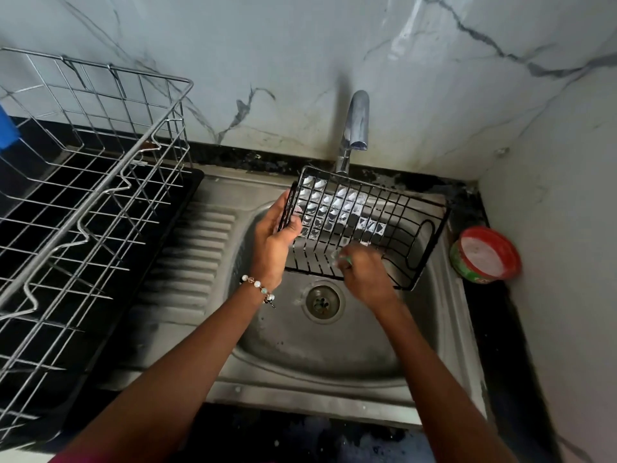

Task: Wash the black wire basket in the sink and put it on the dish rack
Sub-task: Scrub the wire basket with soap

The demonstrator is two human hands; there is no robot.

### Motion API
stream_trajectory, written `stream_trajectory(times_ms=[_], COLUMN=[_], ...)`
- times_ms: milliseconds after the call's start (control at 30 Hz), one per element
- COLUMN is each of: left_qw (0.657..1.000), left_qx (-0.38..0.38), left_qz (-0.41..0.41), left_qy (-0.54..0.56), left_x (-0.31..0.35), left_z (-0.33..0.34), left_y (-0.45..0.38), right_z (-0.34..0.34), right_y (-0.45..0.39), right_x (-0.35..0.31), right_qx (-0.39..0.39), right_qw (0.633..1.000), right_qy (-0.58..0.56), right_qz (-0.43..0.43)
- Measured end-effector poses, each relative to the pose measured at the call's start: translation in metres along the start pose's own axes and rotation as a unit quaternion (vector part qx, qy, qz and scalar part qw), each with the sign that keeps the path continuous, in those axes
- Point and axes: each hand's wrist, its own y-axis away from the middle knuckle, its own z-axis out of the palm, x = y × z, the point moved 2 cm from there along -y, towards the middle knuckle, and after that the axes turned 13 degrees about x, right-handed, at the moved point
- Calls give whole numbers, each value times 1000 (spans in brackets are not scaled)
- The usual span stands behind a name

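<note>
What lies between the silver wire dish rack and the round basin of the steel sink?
In the head view, the sink's ribbed steel draining board lies between the silver wire dish rack and the round basin; nothing stands on it.

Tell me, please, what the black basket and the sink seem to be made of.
Black wire basket: thin metal wire, probably with a black coating; open grid, soap films in some cells. Sink: likely stainless steel, with a dull brushed grey sheen and pressed drain ridges.
</note>
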Motion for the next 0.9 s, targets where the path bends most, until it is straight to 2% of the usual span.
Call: stream_trajectory(times_ms=[100, 167, 300, 433, 533, 600, 667, 767, 900], left_qw=[1000, 999, 999, 999, 999, 999, 999, 1000, 999], left_qx=[18, 23, 5, 27, 40, 39, 34, 25, 20], left_qz=[-12, -18, -24, -2, 8, 15, 23, 19, 26], left_qy=[11, 20, 27, 23, 16, 11, 6, 1, -10], left_x=[-3, -4, 1, 3, -1, -2, -3, -7, -8], left_z=[-2, -4, 0, -2, -7, -10, -10, -7, -4], left_y=[0, 1, 0, -1, -4, -5, -5, -1, -1], right_z=[12, 17, 25, 21, 3, -5, -10, -13, -5], right_y=[-6, -8, 1, 7, 10, 9, 7, 6, 1], right_x=[-20, -43, -89, -59, -9, 28, 45, 26, -22], right_qx=[27, 52, 63, 38, 28, 32, -9, -60, -53], right_qw=[997, 993, 990, 988, 997, 998, 991, 971, 975], right_qy=[-31, -81, -125, -82, -48, 48, 128, 204, 199], right_qz=[69, 74, -23, -126, -48, -13, 37, 110, 80])
